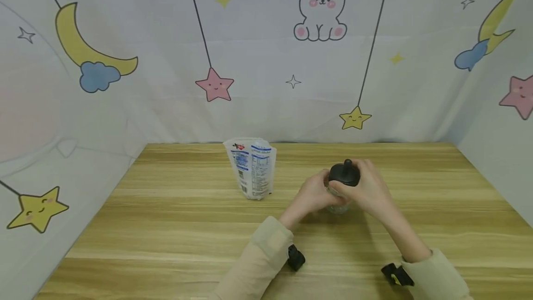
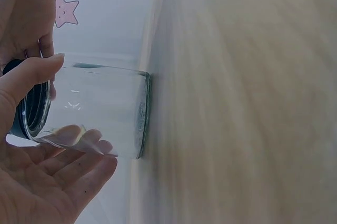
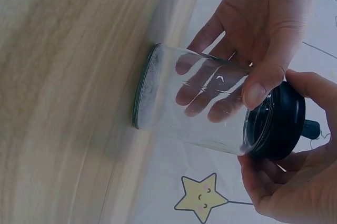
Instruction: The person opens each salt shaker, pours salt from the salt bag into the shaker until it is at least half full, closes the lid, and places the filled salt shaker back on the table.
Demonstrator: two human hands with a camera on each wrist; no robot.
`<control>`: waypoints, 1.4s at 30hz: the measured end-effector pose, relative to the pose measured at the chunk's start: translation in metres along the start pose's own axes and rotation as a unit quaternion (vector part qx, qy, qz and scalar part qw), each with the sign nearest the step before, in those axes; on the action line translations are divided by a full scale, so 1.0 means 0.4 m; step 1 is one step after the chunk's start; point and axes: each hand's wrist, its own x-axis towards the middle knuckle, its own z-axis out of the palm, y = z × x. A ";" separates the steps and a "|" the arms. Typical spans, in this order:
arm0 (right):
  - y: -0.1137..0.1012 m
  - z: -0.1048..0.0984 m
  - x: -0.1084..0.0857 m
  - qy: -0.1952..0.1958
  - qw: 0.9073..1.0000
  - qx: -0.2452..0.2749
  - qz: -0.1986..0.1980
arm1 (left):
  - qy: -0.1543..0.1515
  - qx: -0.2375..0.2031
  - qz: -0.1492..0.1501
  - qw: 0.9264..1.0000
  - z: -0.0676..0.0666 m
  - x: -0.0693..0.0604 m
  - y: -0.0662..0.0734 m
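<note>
A clear glass jar with a black lid stands upright on the wooden table. The lid has a short spout-like knob on top. My left hand holds the jar's glass body, its thumb near the rim and its fingers curved round the far side. From the right, my right hand grips the lid by its edge, with thumb and fingers on opposite sides. Through the glass in the left wrist view, the jar shows no contents. Whether the lid is tight on the rim I cannot tell.
A white pouch with blue and red print stands upright on the table, left of the jar. The wooden tabletop ends at a white curtain printed with stars, moons and a rabbit. Black straps sit at both wrists.
</note>
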 end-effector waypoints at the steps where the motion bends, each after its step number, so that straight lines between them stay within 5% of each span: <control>1: 0.000 0.000 0.000 -0.001 1.000 -0.002 -0.004 | 0.000 0.000 0.000 1.000 0.000 0.000 0.000; 20: -0.004 -0.004 -0.001 -0.022 0.999 -0.007 -0.040 | 0.002 0.018 0.013 1.000 -0.005 -0.002 0.003; 42: 0.000 0.007 -0.007 0.019 1.000 0.019 0.002 | -0.002 -0.006 -0.006 1.000 -0.001 -0.001 -0.002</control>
